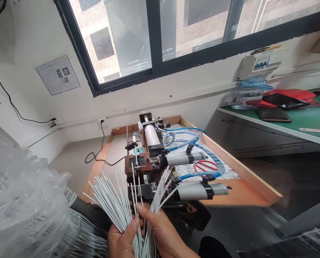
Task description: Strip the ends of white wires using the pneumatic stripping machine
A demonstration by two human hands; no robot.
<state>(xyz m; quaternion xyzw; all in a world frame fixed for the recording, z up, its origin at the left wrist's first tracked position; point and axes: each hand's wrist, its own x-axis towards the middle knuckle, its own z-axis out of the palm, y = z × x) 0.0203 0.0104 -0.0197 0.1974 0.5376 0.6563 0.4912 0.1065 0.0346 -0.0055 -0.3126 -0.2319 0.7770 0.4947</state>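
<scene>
At the bottom middle, my left hand [124, 239] is closed round a fanned bundle of thin white wires [110, 202], its thumb lying across them. Beside it my right hand [162, 227] grips a second, narrower bundle of the white wires [157, 200], with its thumb pointing left. The two bundles meet low down between the hands and spread apart at the top. A few single wires stand between them. Just beyond the wire tips sits a machine with metal air cylinders [190, 190] and a brown metal block [138, 164].
The machine stands on a wooden-edged bench [251, 190] with blue hoses [220, 166]. Clear plastic wrapping [22, 200] over more wires fills the left. A green table [307, 120] at right holds a plastic bottle [247, 95] and a red bag [291, 96].
</scene>
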